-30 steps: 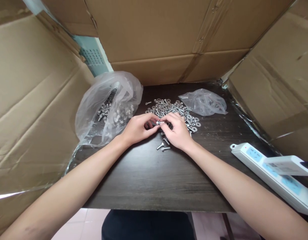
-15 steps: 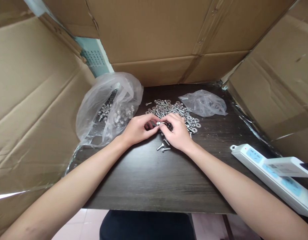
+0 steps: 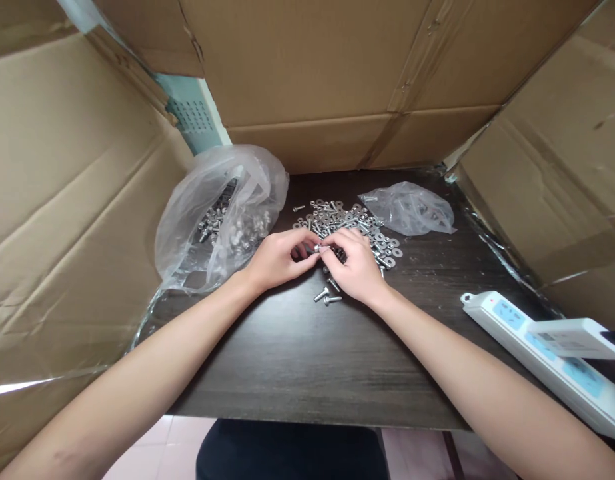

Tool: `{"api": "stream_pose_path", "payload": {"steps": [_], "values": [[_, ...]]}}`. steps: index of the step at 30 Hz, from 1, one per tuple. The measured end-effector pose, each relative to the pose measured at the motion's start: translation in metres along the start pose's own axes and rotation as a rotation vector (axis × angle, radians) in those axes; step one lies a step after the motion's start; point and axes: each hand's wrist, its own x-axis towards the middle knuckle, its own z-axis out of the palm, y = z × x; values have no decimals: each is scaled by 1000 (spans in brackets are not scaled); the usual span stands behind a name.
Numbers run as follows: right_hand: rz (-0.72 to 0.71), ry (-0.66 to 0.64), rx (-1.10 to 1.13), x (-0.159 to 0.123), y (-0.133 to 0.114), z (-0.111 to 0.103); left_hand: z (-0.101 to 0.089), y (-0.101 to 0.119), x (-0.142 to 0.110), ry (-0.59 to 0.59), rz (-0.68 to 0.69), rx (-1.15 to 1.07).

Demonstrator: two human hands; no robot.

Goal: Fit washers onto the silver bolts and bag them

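Note:
Above the front of a heap of loose hardware, my two hands meet fingertip to fingertip around a small silver bolt. My left hand pinches the bolt's left end between thumb and forefinger, its other fingers curled. My right hand has thumb and fingers closed on the right end and covers most of it. Whether a nut or washer sits on this bolt is too small to tell. Behind my hands spreads the heap of bolts, nuts and washers. Two loose bolts lie on the table just below my fingers.
A large clear plastic bag holding metal fasteners stands at the left. A smaller plastic bag lies at the back right. A white power strip with a plugged-in adapter lies along the right. Cardboard walls enclose the dark table.
My fingertips have drawn closer together around the bolt, so less of it shows. The whole view has shifted slightly; the heap and bags look the same.

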Motion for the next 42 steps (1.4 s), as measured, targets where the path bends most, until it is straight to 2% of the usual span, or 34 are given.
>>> {"api": "stream_pose_path", "payload": {"steps": [30,42], "values": [[-20,4,7,0,1,1,0,-1,-1,9,25,-10],[-25,26,24,-1,3,2,1,-2,-1,12,-7,-22]]}}
